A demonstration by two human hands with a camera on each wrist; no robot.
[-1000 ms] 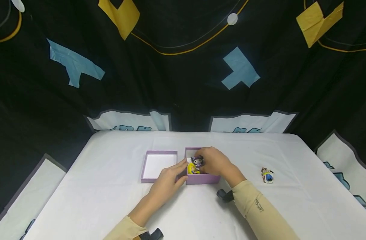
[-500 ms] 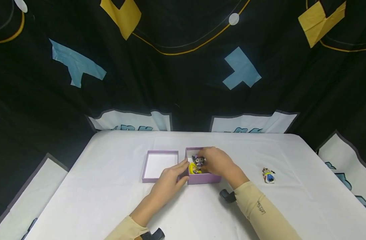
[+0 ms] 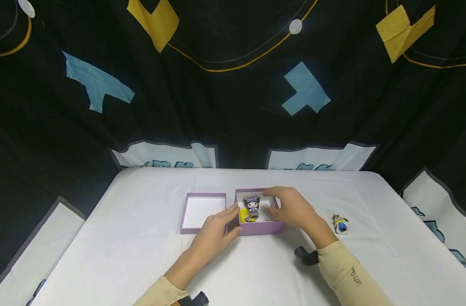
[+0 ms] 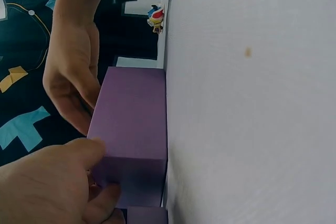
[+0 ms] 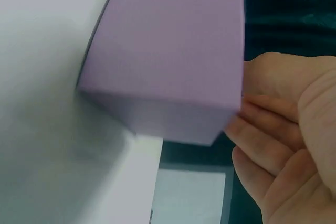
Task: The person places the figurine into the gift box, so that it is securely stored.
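A purple box (image 3: 257,228) stands on the white table in the head view. Inside, at its left, a small figurine with a dark hood (image 3: 252,206) stands beside a yellow-haired figurine (image 3: 245,216). My left hand (image 3: 213,231) rests against the box's left side, fingers extended; its thumb touches near the front corner in the left wrist view. My right hand (image 3: 292,207) is over the box's right part, thumb and fingers apart, holding nothing. In the right wrist view the fingers (image 5: 262,145) of that hand show behind the box wall, their tips partly hidden.
A shallow purple lid (image 3: 203,211) with a white inside lies left of the box. Another small figurine (image 3: 340,224) in blue and yellow lies on the table (image 3: 141,238) to the right. A black cloth (image 3: 225,106) hangs behind.
My right hand has let go of the dark-hooded figurine and moved right. The figurine now stands upright in the box. My left hand stays almost where it was.
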